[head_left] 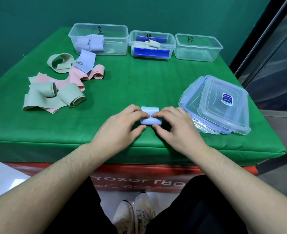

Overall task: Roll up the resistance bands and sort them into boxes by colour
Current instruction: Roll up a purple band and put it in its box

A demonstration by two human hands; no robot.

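Blue band [149, 115], rolled, pinched between both hands on the green table [139, 85].
Left hand [122, 122] and right hand [176, 123] each curl fingers over the roll with thumbs beneath; the roll lies between the two grips, near the table's front edge.

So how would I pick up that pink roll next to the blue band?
Pinch the pink roll across its coiled end, coming from the right: that side is bare green mat, while its loose tail runs left under the blue band.
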